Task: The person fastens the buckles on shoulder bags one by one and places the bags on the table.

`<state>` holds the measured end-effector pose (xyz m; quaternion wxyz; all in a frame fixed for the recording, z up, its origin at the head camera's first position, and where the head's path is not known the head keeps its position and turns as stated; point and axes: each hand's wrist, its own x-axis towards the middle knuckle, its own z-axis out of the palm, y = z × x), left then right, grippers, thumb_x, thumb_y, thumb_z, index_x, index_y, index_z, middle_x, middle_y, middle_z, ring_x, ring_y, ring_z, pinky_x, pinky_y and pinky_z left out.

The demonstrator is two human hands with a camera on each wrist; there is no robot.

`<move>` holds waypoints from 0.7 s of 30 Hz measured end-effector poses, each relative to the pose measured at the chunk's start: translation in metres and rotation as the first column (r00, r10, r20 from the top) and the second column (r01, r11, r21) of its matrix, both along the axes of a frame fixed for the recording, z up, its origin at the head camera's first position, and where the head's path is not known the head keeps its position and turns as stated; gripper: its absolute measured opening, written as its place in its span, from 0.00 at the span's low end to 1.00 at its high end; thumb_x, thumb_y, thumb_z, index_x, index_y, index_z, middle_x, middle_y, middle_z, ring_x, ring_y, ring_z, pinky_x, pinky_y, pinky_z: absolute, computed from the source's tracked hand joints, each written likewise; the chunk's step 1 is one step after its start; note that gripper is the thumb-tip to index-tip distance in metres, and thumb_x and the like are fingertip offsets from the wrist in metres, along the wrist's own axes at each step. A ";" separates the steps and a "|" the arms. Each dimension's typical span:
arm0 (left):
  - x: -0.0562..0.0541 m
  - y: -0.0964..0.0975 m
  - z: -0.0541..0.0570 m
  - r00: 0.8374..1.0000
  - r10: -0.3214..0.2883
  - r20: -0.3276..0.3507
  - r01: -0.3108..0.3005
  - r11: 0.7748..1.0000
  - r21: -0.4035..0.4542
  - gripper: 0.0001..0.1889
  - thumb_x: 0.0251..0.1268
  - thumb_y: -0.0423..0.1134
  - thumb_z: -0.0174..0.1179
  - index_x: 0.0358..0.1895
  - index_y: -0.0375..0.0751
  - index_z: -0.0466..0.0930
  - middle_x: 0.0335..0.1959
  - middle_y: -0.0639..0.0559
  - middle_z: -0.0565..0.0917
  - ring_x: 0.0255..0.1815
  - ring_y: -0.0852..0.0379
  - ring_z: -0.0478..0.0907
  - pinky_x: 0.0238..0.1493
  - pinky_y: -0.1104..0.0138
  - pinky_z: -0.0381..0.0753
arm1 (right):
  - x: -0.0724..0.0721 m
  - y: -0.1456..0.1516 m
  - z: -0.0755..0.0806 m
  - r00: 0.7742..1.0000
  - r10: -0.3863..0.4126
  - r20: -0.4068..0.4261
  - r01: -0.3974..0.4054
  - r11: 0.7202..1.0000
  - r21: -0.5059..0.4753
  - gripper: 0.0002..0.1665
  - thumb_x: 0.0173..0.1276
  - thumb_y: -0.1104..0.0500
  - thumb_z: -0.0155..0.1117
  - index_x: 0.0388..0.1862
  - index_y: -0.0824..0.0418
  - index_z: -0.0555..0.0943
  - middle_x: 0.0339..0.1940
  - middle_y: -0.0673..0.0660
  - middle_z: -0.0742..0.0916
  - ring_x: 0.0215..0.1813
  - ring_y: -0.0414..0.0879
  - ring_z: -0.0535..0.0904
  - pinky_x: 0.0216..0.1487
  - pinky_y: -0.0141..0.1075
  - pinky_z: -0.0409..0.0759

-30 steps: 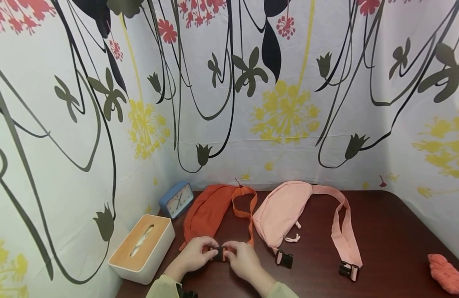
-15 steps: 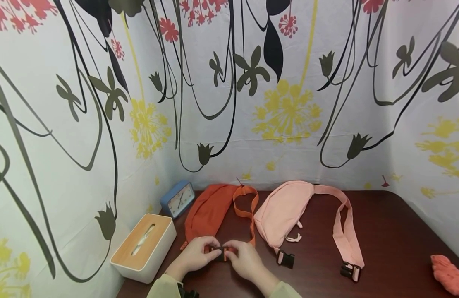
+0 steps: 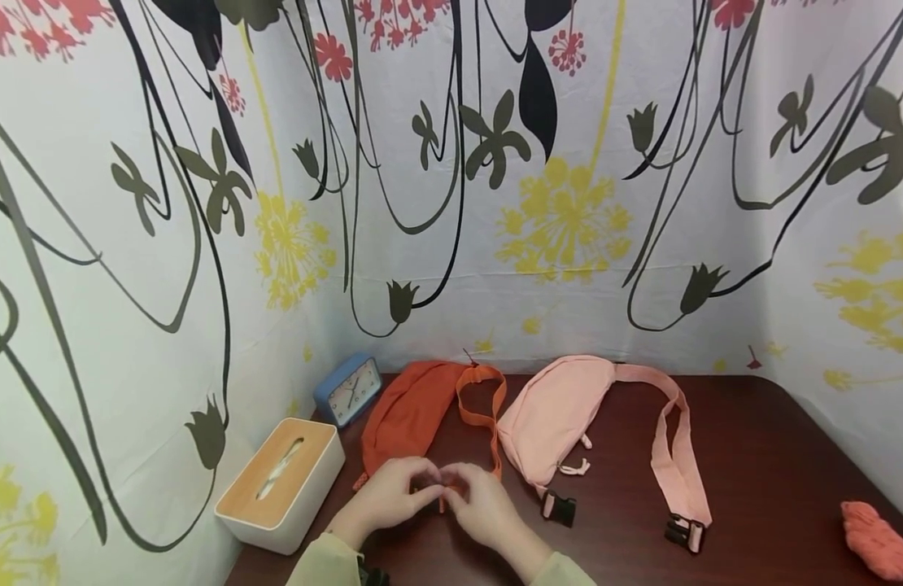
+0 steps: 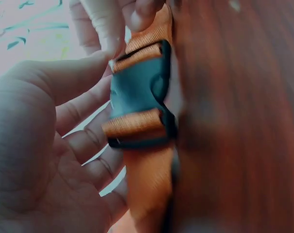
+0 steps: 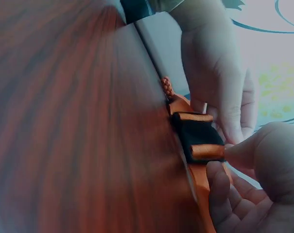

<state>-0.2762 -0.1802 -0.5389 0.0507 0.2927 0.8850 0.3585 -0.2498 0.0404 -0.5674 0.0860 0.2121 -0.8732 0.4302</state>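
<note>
A black side-release buckle [image 4: 137, 87] on an orange strap [image 4: 149, 179] is joined, its two halves together, in the left wrist view. My left hand [image 3: 389, 495] has its thumb at the buckle's edge and its fingers behind it. My right hand [image 3: 490, 506] pinches the buckle's near end between thumb and forefinger, as the right wrist view shows. In the head view both hands' fingertips meet and cover most of the buckle. The strap belongs to the orange waist bag [image 3: 407, 415], which lies just beyond the hands.
Right of the hands lies a pink waist bag [image 3: 557, 419], its buckle halves [image 3: 559, 509] apart. A tissue box [image 3: 281, 480] and a blue alarm clock [image 3: 347, 391] stand left. A coral-coloured soft bundle [image 3: 879, 539] lies at the table's [image 3: 774, 456] right edge.
Both hands have drawn closer together, so their fingertips touch. The black buckle, visible between them before, is now mostly hidden in the head view. The bags have not moved.
</note>
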 end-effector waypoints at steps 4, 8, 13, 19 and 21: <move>0.001 0.012 0.010 0.998 -0.003 -0.067 0.002 1.000 -0.016 0.08 0.81 0.56 0.65 0.49 0.60 0.89 0.47 0.64 0.90 0.50 0.67 0.85 0.57 0.63 0.87 | 0.001 0.010 0.009 0.999 -0.022 -0.032 0.022 1.000 0.007 0.13 0.75 0.61 0.73 0.57 0.53 0.89 0.50 0.50 0.92 0.42 0.35 0.83 0.45 0.33 0.83; 0.002 0.028 0.018 0.993 0.003 -0.119 -0.004 1.000 -0.007 0.10 0.82 0.58 0.64 0.50 0.61 0.89 0.47 0.65 0.90 0.51 0.66 0.86 0.60 0.61 0.88 | 0.003 0.024 0.022 0.994 -0.062 -0.085 0.064 0.998 0.025 0.14 0.75 0.61 0.73 0.57 0.52 0.89 0.52 0.48 0.92 0.51 0.42 0.87 0.54 0.39 0.86; 0.001 0.052 0.026 0.986 -0.012 -0.168 0.014 1.000 0.013 0.12 0.82 0.59 0.63 0.54 0.61 0.89 0.50 0.65 0.89 0.53 0.66 0.86 0.62 0.61 0.87 | 0.003 0.054 0.040 0.992 -0.041 -0.119 0.045 0.999 0.025 0.16 0.74 0.62 0.75 0.59 0.54 0.88 0.50 0.49 0.92 0.48 0.43 0.88 0.51 0.39 0.86; 0.000 0.082 0.030 0.978 -0.085 -0.189 0.087 0.996 -0.001 0.14 0.83 0.54 0.64 0.62 0.58 0.87 0.56 0.57 0.90 0.58 0.58 0.87 0.64 0.63 0.86 | 0.002 0.111 0.063 0.991 -0.010 -0.135 0.014 0.999 0.029 0.21 0.78 0.58 0.73 0.66 0.59 0.86 0.52 0.56 0.94 0.37 0.33 0.85 0.41 0.33 0.86; 0.001 0.091 0.029 0.970 -0.121 -0.210 0.121 0.993 -0.016 0.16 0.83 0.53 0.64 0.64 0.54 0.87 0.58 0.53 0.90 0.58 0.54 0.88 0.63 0.64 0.86 | 0.003 0.133 0.070 0.988 -0.022 -0.153 0.028 0.999 0.036 0.21 0.78 0.58 0.74 0.66 0.59 0.86 0.51 0.56 0.94 0.36 0.31 0.85 0.38 0.32 0.86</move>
